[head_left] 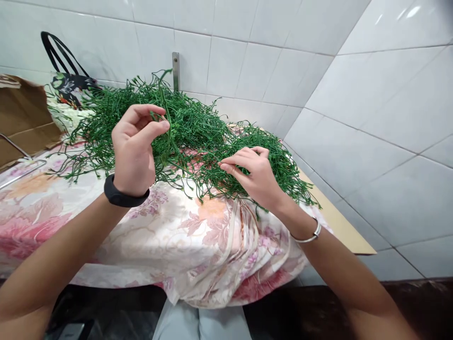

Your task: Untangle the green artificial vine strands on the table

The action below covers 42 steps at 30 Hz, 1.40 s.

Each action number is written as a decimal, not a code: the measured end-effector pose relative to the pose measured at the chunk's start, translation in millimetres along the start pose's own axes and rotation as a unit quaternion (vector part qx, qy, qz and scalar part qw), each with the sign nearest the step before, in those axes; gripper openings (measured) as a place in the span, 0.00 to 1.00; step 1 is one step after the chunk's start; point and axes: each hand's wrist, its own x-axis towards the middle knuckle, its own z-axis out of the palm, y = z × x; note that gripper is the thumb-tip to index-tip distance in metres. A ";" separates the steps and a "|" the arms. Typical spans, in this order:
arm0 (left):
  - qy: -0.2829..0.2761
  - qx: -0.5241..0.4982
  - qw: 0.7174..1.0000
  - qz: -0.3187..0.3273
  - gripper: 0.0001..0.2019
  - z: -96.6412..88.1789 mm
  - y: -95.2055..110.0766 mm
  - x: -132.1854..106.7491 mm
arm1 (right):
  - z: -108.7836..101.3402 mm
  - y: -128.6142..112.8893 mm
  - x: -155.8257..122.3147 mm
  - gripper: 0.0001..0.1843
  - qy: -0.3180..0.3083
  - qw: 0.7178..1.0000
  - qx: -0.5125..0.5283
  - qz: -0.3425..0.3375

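My left hand (134, 151), with a black band on its wrist, is raised in front of a big heap of thin green plastic stems (198, 118). Between its thumb and forefinger it pinches a green plastic stem (163, 97), which stands nearly upright. My right hand (256, 174), with a silver bangle at the wrist, is low over a smaller heap of the same stems (283, 158). Its thumb and fingertips are pressed together at the heap's left side. Whatever they grip there is too small to make out among the stems.
A floral cloth (170, 226) covers the table, with a tan board (348, 231) showing at the right. At the left are a cardboard box (26, 118), a bent metal rod (26, 167) and a flowered black bag (72, 87). White tiled walls (283, 71) rise behind and right.
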 end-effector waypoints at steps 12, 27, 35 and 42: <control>-0.154 0.092 0.982 -0.062 0.09 10.4 -11.4 -22.1 | 1.1 -3.7 0.1 0.11 -0.023 0.998 0.062 -0.005; -0.334 0.137 0.929 -0.079 0.08 18.3 -6.2 -34.8 | -2.9 -9.5 1.3 0.08 0.020 0.941 0.321 0.108; -0.324 0.186 0.926 -0.058 0.06 20.9 -1.8 -36.2 | 2.1 -8.2 2.3 0.07 0.066 0.871 0.460 0.158; -0.338 0.307 0.888 0.055 0.08 23.7 1.5 -38.4 | 6.0 -13.0 2.4 0.07 0.084 0.859 0.480 0.157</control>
